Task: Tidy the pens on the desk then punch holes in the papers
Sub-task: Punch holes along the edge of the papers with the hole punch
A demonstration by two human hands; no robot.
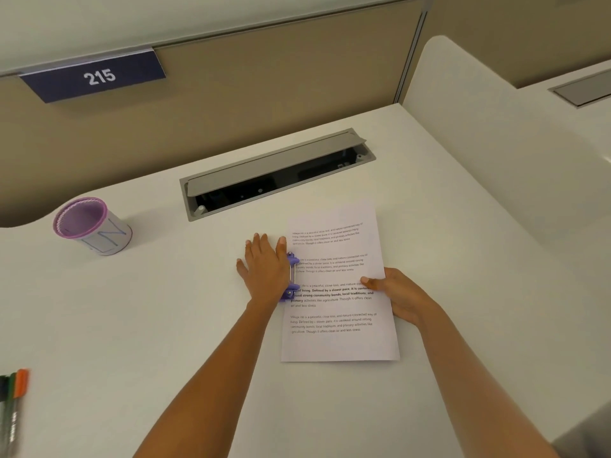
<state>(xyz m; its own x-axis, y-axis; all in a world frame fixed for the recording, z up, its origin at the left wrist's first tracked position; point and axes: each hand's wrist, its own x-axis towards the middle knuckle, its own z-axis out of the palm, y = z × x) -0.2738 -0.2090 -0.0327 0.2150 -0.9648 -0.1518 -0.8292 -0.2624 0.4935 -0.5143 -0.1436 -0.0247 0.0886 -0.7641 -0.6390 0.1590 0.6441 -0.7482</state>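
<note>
A printed sheet of paper (340, 338) lies on the white desk (132, 309), its left edge slid into a purple hole punch (291, 277). My left hand (264, 269) lies flat on top of the punch, fingers spread, covering most of it. My right hand (396, 295) pinches the sheet's right edge, thumb on top. Several pens (13, 401) with green and orange caps lie at the desk's left edge, blurred. A purple-rimmed pen cup (91, 226) stands at the far left, and it looks empty.
An open grey cable tray (277, 173) is set into the desk behind the paper. A beige partition carries a blue "215" sign (96, 76). A white divider (479, 110) borders the desk on the right.
</note>
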